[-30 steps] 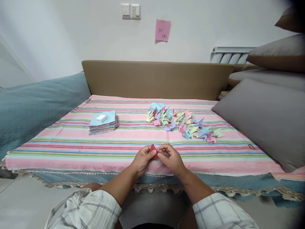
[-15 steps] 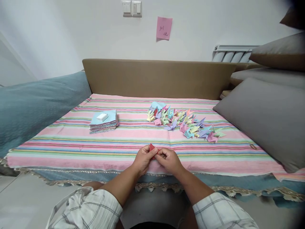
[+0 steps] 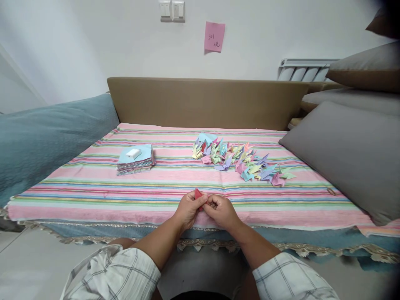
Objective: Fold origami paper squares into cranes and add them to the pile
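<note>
A small piece of folded red paper (image 3: 198,193) is pinched between my two hands, just above the front part of the striped cloth. My left hand (image 3: 188,209) grips it from the left with the thumb on top. From the right, my right hand (image 3: 221,210) pinches its other side, fingers curled. Much of the paper is hidden behind the fingers, its pointed tip showing upward. Beyond the hands lies a cluster of folded paper cranes (image 3: 229,160) in several colours. To the left sits a stack of square paper sheets (image 3: 137,165) with a white block (image 3: 133,153) on top.
Pink striped cloth (image 3: 78,183) covers the seat in front of a brown backrest (image 3: 203,102). Grey cushions (image 3: 350,154) are piled at the right, a blue-covered armrest (image 3: 56,129) at the left. A small brown ring-like thing (image 3: 331,191) lies near the cushion.
Both hands stay almost in place, still pinching the red paper. Slightly more of its pointed tip shows above the left thumb. The view has shifted a little.
</note>
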Action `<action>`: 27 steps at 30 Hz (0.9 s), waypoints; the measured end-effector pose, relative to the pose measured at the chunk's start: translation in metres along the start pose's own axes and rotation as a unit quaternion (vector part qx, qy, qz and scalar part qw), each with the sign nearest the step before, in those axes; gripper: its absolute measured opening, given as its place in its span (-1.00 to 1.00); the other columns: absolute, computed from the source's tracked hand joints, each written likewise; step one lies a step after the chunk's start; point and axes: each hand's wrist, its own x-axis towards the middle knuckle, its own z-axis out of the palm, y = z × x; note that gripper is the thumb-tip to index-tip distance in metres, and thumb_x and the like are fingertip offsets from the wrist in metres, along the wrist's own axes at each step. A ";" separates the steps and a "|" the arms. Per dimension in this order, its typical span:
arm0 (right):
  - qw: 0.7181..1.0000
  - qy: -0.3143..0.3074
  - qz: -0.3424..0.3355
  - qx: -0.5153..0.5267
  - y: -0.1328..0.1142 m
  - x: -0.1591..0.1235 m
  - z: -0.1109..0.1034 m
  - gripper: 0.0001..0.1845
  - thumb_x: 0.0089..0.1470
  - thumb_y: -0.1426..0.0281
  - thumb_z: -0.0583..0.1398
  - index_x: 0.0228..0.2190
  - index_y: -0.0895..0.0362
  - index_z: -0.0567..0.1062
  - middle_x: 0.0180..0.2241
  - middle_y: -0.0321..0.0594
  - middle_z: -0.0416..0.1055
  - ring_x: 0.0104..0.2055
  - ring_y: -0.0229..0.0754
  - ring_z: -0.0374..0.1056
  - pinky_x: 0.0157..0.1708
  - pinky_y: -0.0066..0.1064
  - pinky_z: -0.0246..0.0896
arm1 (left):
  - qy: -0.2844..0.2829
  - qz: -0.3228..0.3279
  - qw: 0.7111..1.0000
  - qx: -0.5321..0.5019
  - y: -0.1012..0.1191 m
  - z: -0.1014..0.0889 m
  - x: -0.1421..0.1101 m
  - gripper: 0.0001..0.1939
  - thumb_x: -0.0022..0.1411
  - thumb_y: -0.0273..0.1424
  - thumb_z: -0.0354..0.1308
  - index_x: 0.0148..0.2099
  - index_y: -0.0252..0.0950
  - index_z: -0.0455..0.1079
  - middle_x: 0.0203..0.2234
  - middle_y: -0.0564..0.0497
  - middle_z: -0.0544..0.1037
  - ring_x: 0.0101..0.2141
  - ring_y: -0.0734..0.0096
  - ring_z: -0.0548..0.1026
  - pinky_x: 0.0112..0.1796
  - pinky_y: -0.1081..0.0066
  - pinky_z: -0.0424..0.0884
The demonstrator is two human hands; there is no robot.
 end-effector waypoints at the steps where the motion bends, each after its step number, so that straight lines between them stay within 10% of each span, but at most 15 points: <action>1: 1.000 -0.001 -0.004 0.002 0.000 0.000 0.000 -0.79 -0.07 0.30 0.16 -0.64 0.12 0.35 -0.68 -0.39 0.23 -0.65 -0.36 0.09 -0.63 -0.51 -0.03 | 0.003 0.001 1.000 0.005 0.000 0.000 0.000 -0.67 -0.24 -0.29 0.41 -0.52 -0.40 0.38 -0.66 0.10 0.39 -0.59 0.59 0.30 -0.46 0.51 0.23; 27: 0.962 0.000 0.102 0.252 0.001 0.004 -0.004 -0.66 -0.15 0.10 0.23 -0.51 0.15 0.42 -0.64 -0.36 0.33 -0.63 -0.36 0.15 -0.58 -0.49 0.12 | 0.013 0.015 0.999 0.038 0.010 -0.008 0.001 -0.66 -0.24 -0.38 0.41 -0.37 -0.39 0.43 -0.51 0.02 0.54 -0.52 0.54 0.44 -0.44 0.52 0.37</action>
